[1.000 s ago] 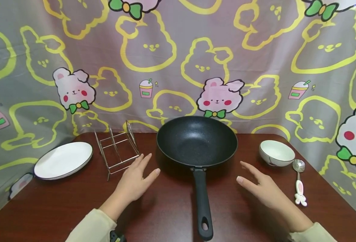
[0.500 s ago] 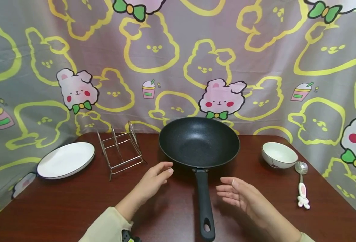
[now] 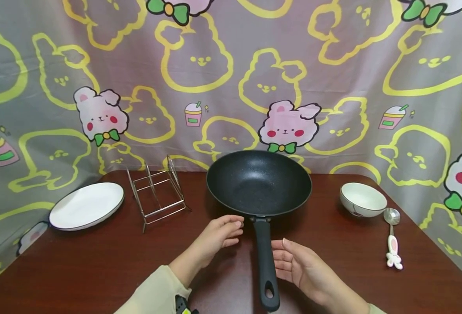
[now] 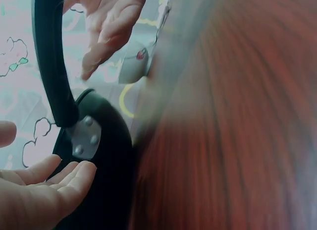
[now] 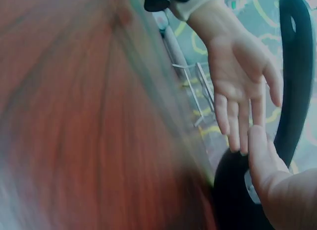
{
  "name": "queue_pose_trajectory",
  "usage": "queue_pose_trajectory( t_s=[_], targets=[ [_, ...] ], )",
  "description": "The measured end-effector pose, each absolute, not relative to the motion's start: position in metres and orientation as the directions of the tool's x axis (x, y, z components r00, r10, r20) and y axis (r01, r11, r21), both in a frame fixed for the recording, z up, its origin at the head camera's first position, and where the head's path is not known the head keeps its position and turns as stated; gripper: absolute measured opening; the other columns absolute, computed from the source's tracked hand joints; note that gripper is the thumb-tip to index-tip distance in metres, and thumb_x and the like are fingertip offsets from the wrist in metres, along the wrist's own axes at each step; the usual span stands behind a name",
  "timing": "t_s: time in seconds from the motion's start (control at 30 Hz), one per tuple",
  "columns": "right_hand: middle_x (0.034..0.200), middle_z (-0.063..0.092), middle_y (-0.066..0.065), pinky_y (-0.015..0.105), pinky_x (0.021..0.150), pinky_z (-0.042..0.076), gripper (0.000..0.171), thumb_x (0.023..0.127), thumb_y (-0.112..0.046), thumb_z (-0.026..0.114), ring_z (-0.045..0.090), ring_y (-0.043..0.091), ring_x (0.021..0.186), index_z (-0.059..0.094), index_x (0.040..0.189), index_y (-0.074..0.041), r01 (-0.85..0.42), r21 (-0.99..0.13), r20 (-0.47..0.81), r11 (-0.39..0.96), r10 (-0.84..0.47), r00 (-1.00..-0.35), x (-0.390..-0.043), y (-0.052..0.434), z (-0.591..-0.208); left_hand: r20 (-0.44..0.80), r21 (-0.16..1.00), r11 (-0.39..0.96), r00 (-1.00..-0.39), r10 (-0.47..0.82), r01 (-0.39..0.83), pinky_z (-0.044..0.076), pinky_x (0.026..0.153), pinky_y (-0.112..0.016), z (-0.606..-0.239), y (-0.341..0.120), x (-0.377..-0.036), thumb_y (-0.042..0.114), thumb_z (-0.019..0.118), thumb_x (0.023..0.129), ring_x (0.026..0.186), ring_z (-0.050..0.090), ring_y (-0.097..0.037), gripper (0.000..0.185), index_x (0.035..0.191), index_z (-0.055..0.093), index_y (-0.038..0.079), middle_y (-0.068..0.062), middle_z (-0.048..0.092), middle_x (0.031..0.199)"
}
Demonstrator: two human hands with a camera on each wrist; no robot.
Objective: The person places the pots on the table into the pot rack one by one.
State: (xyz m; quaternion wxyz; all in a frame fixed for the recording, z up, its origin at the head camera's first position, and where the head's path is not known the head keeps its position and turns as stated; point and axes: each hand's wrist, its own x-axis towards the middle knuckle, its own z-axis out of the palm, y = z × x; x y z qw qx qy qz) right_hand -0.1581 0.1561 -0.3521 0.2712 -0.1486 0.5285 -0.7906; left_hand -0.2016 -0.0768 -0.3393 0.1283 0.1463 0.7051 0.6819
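A black wok (image 3: pixel 258 185) stands in the middle of the table, its long black handle (image 3: pixel 265 261) pointing toward me. Left of the handle, just below the wok's rim, is my left hand (image 3: pixel 217 239), fingers relaxed and slightly bent. My right hand (image 3: pixel 303 268) is on the other side, its fingertips right at the handle's edge, thumb on top. In the left wrist view, the left fingers (image 4: pixel 74 183) lie close to the riveted handle bracket (image 4: pixel 88 137). The right wrist view shows the left palm (image 5: pixel 237 66) facing the handle, fingers straight. Neither hand is curled round it.
A white plate (image 3: pixel 87 206) lies at the left and a wire rack (image 3: pixel 158 211) stands beside it. To the right are a pale bowl (image 3: pixel 362 198) and a spoon with a rabbit-shaped handle (image 3: pixel 392 248). A patterned curtain (image 3: pixel 231 65) closes off the table's back.
Both hands have come inward from either side toward the wok's handle. The left moved right and a little down, the right moved left and down. The wok stays in place.
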Motion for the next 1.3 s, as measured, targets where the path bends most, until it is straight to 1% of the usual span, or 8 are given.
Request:
queue_pose_trajectory(
  t_s=[0.17, 0.47, 0.63, 0.77, 1.03, 1.1, 1.23, 1.3],
  targets=[
    [0.103, 0.067, 0.002, 0.031, 0.088, 0.049, 0.03, 0.101, -0.022, 0.031, 0.063, 0.015, 0.098, 0.056, 0.112, -0.011, 0.291, -0.893, -0.012, -0.344, -0.627, -0.779, -0.154, 0.147, -0.353, 0.001, 0.999, -0.036, -0.919, 0.394, -0.014, 0.045, 0.095, -0.044, -0.341, -0.063, -0.201, 0.025, 0.046, 0.094, 0.119, 0.049, -0.038, 0.048, 0.128, 0.044, -0.009, -0.027, 0.049, 0.129],
    [0.098, 0.07, 0.001, 0.029, 0.084, 0.051, 0.027, 0.099, -0.018, 0.038, 0.065, 0.015, 0.097, 0.064, 0.105, -0.014, 0.314, -0.861, -0.039, -0.399, -0.564, -0.825, -0.148, 0.136, -0.351, 0.029, 0.988, -0.155, -0.94, 0.341, -0.026, 0.048, 0.091, -0.041, -0.348, -0.046, -0.205, 0.024, 0.046, 0.093, 0.107, 0.059, -0.026, 0.045, 0.121, 0.047, -0.01, -0.023, 0.056, 0.118],
    [0.095, 0.07, 0.004, 0.027, 0.08, 0.052, 0.021, 0.097, -0.017, 0.042, 0.066, 0.014, 0.093, 0.062, 0.105, -0.012, 0.341, -0.843, -0.075, -0.416, -0.537, -0.84, -0.144, 0.132, -0.348, 0.022, 0.979, -0.2, -0.949, 0.313, -0.043, 0.05, 0.087, -0.037, -0.352, -0.04, -0.206, 0.02, 0.049, 0.091, 0.091, 0.062, -0.017, 0.032, 0.108, 0.054, -0.006, -0.011, 0.063, 0.1],
    [0.095, 0.07, 0.004, 0.027, 0.083, 0.051, 0.018, 0.096, -0.016, 0.046, 0.066, 0.013, 0.092, 0.058, 0.107, -0.009, 0.369, -0.827, -0.093, -0.423, -0.546, -0.833, -0.141, 0.128, -0.347, 0.011, 0.974, -0.219, -0.951, 0.309, -0.06, 0.051, 0.08, -0.031, -0.353, -0.033, -0.204, 0.017, 0.05, 0.089, 0.078, 0.062, -0.011, 0.025, 0.1, 0.057, -0.004, -0.001, 0.062, 0.085],
    [0.095, 0.07, 0.004, 0.027, 0.086, 0.05, 0.017, 0.096, -0.014, 0.046, 0.066, 0.013, 0.091, 0.055, 0.109, -0.008, 0.387, -0.81, -0.088, -0.441, -0.561, -0.823, -0.14, 0.124, -0.347, -0.008, 0.96, -0.265, -0.951, 0.31, -0.095, 0.048, 0.066, -0.025, -0.355, -0.021, -0.208, 0.011, 0.055, 0.085, 0.067, 0.058, -0.01, 0.009, 0.077, 0.058, 0.008, 0.002, 0.06, 0.072],
    [0.096, 0.069, 0.004, 0.028, 0.087, 0.05, 0.018, 0.096, -0.013, 0.045, 0.066, 0.013, 0.091, 0.054, 0.11, -0.007, 0.382, -0.81, -0.077, -0.445, -0.566, -0.821, -0.14, 0.123, -0.347, -0.013, 0.954, -0.279, -0.946, 0.322, -0.109, 0.047, 0.062, -0.023, -0.356, -0.02, -0.21, 0.01, 0.055, 0.084, 0.068, 0.059, -0.011, 0.008, 0.077, 0.058, 0.007, 0.0, 0.062, 0.073],
    [0.096, 0.068, 0.005, 0.029, 0.089, 0.049, 0.02, 0.095, -0.012, 0.046, 0.066, 0.013, 0.09, 0.052, 0.112, -0.004, 0.372, -0.815, -0.065, -0.445, -0.567, -0.821, -0.141, 0.122, -0.348, -0.02, 0.951, -0.284, -0.939, 0.343, -0.124, 0.046, 0.058, -0.021, -0.355, -0.021, -0.211, 0.011, 0.055, 0.084, 0.072, 0.063, -0.013, 0.014, 0.088, 0.062, -0.001, -0.003, 0.067, 0.078],
    [0.097, 0.067, 0.005, 0.03, 0.089, 0.049, 0.021, 0.094, -0.012, 0.047, 0.066, 0.013, 0.09, 0.051, 0.113, -0.003, 0.371, -0.818, -0.072, -0.439, -0.563, -0.824, -0.14, 0.122, -0.348, -0.019, 0.954, -0.274, -0.94, 0.34, -0.119, 0.048, 0.062, -0.022, -0.355, -0.02, -0.21, 0.011, 0.055, 0.085, 0.074, 0.065, -0.014, 0.018, 0.092, 0.063, -0.004, -0.004, 0.068, 0.079]
  ],
)
